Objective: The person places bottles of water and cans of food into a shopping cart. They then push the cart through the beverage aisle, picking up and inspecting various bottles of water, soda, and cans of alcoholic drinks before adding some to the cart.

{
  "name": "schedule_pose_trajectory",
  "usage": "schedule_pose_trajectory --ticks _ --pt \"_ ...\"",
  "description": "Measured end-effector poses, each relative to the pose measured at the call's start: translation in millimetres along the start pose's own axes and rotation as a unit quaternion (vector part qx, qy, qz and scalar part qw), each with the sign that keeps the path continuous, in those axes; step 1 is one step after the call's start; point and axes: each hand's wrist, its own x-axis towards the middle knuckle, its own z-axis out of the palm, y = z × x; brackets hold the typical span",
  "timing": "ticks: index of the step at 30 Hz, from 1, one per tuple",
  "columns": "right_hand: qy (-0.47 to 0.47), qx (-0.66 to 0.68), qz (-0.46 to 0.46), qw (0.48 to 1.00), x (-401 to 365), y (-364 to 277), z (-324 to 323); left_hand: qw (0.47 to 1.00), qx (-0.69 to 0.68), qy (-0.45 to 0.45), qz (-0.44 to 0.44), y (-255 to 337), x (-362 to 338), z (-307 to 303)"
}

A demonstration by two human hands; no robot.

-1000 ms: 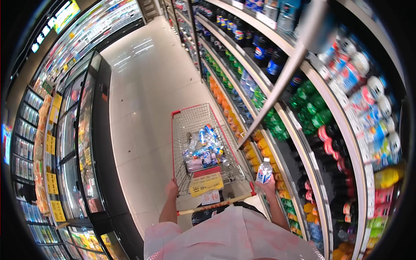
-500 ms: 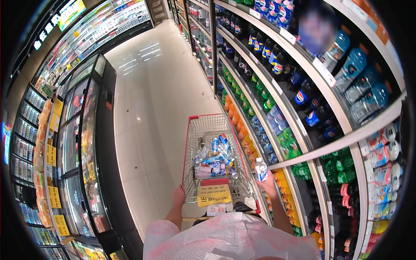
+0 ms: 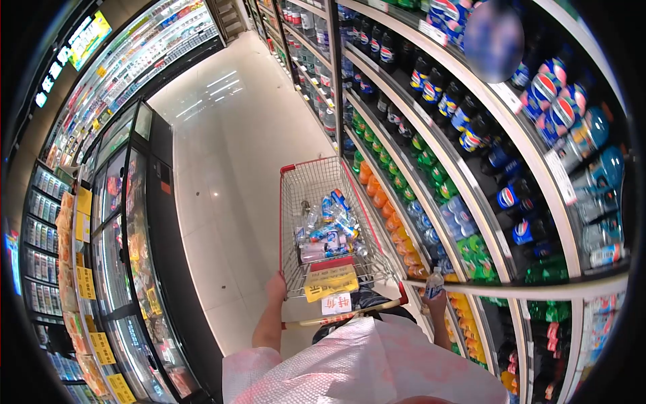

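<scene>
Bottle [image 3: 435,285] shifted outward from cart [image 3: 288,168] | clear, blue-white label | right hand [image 3: 437,305] grasping it; left hand [image 3: 276,288] gripping cart

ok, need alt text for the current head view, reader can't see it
The right hand holds a bottle beside drink shelves; the left hand rests on the rear corner of a shopping cart with more bottles inside. An aisle runs ahead.
</scene>
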Motion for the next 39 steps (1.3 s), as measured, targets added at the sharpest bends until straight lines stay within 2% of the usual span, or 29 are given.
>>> schedule_pose_trajectory --ticks 3,6,7,10,13,16,19,22,23,26,28,30,31,32,34,36,37,39 --pt "-0.027 0.077 0.002 0.997 45.6 -56.3 39.8 1.0 0.008 0.003 0.021 -3.5 64.5 -27.2" --pt "0.031 -0.014 -0.093 0.995 124.7 -96.9 108.3 0.999 -0.03 0.012 0.034 1.8 122.8 -67.7" --pt "0.015 -0.07 -0.127 0.989 147.5 -129.1 126.3 0.998 -0.046 0.012 0.035 -1.3 134.5 -79.0" --pt "-0.023 0.012 -0.177 0.984 207.3 -232.7 173.7 0.974 -0.197 0.085 -0.066 0.2 183.5 -82.1" --pt "-0.076 0.028 -0.154 0.985 236.8 -341.9 210.7 0.985 -0.113 0.106 -0.071 7.0 181.4 -101.8" --pt "-0.156 0.158 -0.187 0.957 262.4 -411.7 257.1 0.98 -0.121 0.11 -0.115 38.1 196.1 -153.1" --pt "-0.201 0.164 -0.182 0.948 284.1 -479.0 299.6 0.977 -0.127 0.128 -0.111 40.6 257.7 -168.6" --pt "-0.214 0.135 -0.224 0.941 314.0 -557.8 338.2 0.977 -0.126 0.146 -0.093 44.1 322.1 -196.6" --pt "-0.158 0.05 -0.245 0.955 322.3 -589.5 350.8 0.975 -0.125 0.161 -0.085 44.1 342.1 -209.5" --pt "-0.186 0.216 -0.236 0.929 403.6 -628.0 433.3 0.974 -0.118 0.181 -0.066 49.1 412.4 -256.9" --pt "-0.166 0.326 -0.217 0.905 418.9 -719.0 444.7 0.977 -0.113 0.168 -0.065 45.9 468.2 -285.5" --pt "-0.114 0.298 -0.229 0.92 454.3 -786.6 460.2 0.982 -0.106 0.138 -0.068 43.0 521.9 -315.1" --pt "-0.113 0.339 -0.228 0.905 461.3 -830.2 460.8 0.985 -0.103 0.123 -0.068 43.1 549.9 -326.6" --pt "-0.112 0.382 -0.229 0.888 465.8 -876.8 458.7 0.985 -0.083 0.141 -0.054 42.8 581.8 -335.0" --pt "-0.071 0.329 -0.257 0.906 490.8 -938.2 457.4 0.984 -0.04 0.172 -0.027 40.5 639.4 -349.0" --pt "-0.034 0.336 -0.316 0.886 518.0 -988.8 459.6 0.948 0.03 0.315 0.029 60.4 675.9 -384.0" --pt "-0.063 0.368 -0.304 0.877 518.6 -1018.9 450.4 0.921 0.062 0.381 0.061 73.1 687.6 -398.2" --pt "-0.095 0.42 -0.293 0.854 534.8 -1065.5 443.8 0.938 0.012 0.336 0.085 97.8 712.1 -416.3"
